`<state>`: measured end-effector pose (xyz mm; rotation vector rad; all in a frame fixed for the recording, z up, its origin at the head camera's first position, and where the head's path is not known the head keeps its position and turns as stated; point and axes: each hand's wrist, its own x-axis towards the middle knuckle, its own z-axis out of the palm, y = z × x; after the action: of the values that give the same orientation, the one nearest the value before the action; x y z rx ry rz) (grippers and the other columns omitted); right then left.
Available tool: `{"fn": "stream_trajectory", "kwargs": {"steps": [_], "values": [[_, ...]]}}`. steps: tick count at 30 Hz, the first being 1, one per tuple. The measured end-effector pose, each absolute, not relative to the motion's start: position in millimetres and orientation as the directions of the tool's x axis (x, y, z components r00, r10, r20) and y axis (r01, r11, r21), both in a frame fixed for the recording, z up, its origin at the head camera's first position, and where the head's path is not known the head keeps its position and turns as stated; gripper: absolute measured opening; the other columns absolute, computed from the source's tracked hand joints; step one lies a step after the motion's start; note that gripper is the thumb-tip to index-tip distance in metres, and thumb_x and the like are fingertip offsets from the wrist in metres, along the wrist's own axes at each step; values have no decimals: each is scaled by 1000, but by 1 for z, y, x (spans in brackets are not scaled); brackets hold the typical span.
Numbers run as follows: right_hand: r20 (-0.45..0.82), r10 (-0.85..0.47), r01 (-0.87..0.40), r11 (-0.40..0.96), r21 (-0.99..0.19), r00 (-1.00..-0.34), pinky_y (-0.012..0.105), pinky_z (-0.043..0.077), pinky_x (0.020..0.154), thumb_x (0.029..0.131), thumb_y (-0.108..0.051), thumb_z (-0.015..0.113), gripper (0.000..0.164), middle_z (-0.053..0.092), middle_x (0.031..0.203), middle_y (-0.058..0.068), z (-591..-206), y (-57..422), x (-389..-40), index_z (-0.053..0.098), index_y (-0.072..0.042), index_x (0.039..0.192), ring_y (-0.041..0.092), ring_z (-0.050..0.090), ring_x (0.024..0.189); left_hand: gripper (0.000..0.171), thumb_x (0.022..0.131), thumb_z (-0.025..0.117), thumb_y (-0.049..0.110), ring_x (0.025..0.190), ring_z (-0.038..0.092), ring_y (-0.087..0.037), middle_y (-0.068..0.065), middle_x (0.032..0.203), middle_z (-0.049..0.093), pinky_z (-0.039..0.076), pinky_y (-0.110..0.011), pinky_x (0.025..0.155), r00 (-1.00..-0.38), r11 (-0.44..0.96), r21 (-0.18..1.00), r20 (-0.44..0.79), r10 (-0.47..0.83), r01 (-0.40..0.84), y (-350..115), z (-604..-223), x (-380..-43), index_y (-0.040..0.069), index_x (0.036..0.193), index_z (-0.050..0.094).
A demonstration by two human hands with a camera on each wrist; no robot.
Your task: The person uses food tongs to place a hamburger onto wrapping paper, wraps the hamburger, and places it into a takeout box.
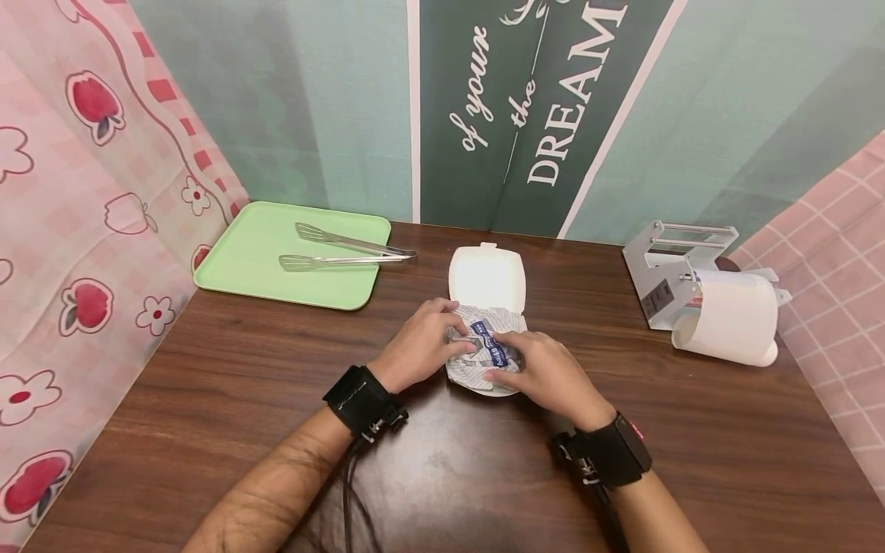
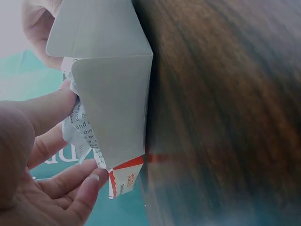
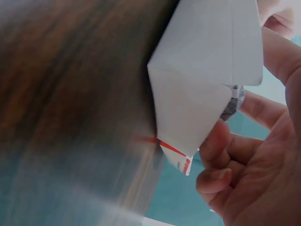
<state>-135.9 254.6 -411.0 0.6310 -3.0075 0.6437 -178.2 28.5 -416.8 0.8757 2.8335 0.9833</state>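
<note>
A packet wrapped in printed paper (image 1: 478,367), with a blue label on top, sits in a small white carton (image 1: 487,278) whose lid stands open toward the wall. From the left side, my left hand (image 1: 423,343) grips the packet, its thumb over the top. My right hand (image 1: 549,378) holds it from the opposite side, thumb and fingers spread at the paper. In the left wrist view, fingers are at the crumpled wrapper (image 2: 83,129) along the carton's rim. The right wrist view has the carton's outer wall (image 3: 188,106) in front, hiding most of the packet.
A light green tray (image 1: 238,257) lies at the back left, with metal tongs (image 1: 346,259) resting on it, their joined end past its edge. At the right stands a metal holder (image 1: 657,288) with a white roll (image 1: 729,319). Printed cloths hang behind and at the left.
</note>
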Motion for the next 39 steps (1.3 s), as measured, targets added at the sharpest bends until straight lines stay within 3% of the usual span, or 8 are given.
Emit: {"fn": "stream_trajectory", "kwargs": {"steps": [11, 15, 21, 25, 28, 31, 35, 39], "values": [[32, -367, -346, 838, -423, -930, 30, 42, 67, 83, -36, 83, 57, 55, 99, 7, -407, 255, -136, 68, -10, 132, 15, 47, 79, 29, 100, 64, 34, 131, 58, -27, -16, 137, 63, 44, -37, 114, -715, 620, 370, 227, 662, 692, 26, -422, -182, 8, 108, 74], [50, -381, -364, 828, -427, -923, 35, 48, 72, 83, -36, 83, 58, 59, 108, 9, -410, 257, -138, 68, -9, 132, 16, 53, 86, 30, 102, 60, 35, 130, 59, -26, -15, 139, 63, 44, -36, 114, -669, 602, 300, 236, 705, 740, 24, -423, -184, 8, 110, 72], [49, -385, -367, 823, -434, -921, 45, 54, 83, 84, -39, 81, 58, 61, 122, 11, -412, 258, -139, 67, -10, 133, 21, 60, 99, 27, 101, 62, 35, 114, 66, -21, -8, 131, 66, 53, -35, 100, -692, 594, 379, 217, 688, 710, 21, -423, -186, 11, 111, 68], [49, -392, -373, 822, -430, -919, 49, 55, 89, 85, -40, 81, 59, 61, 130, 12, -412, 257, -140, 66, -10, 133, 25, 63, 108, 37, 101, 61, 34, 103, 66, -20, -5, 128, 63, 55, -37, 93, -707, 595, 420, 190, 681, 686, 22, -423, -186, 12, 130, 61], [61, -401, -387, 818, -426, -914, 51, 54, 93, 84, -41, 81, 60, 60, 135, 14, -412, 256, -140, 65, -10, 133, 28, 64, 115, 48, 102, 60, 32, 117, 64, -23, -7, 138, 60, 52, -43, 100, -696, 598, 397, 170, 698, 696, 22, -421, -184, 18, 147, 52], [66, -406, -392, 811, -434, -912, 52, 54, 95, 84, -42, 81, 61, 60, 137, 12, -413, 257, -140, 64, -12, 134, 28, 63, 118, 46, 103, 59, 28, 127, 59, -22, -6, 142, 59, 50, -45, 101, -673, 598, 347, 153, 724, 722, 22, -420, -183, 26, 149, 52], [89, -401, -389, 772, -503, -912, 38, 55, 82, 87, -40, 79, 50, 66, 123, 6, -415, 259, -144, 67, -14, 128, 20, 64, 97, 41, 103, 59, 26, 130, 56, -22, -5, 143, 58, 50, -43, 95, -657, 604, 292, 139, 741, 742, 21, -416, -181, 30, 144, 59], [137, -333, -345, 720, -602, -933, 25, 44, 63, 94, -32, 72, 32, 66, 98, 2, -418, 267, -150, 71, -12, 119, 14, 52, 72, 40, 103, 59, 27, 131, 55, -21, -3, 145, 58, 50, -43, 94, -659, 608, 291, 120, 743, 739, 21, -415, -181, 31, 143, 59]]}}
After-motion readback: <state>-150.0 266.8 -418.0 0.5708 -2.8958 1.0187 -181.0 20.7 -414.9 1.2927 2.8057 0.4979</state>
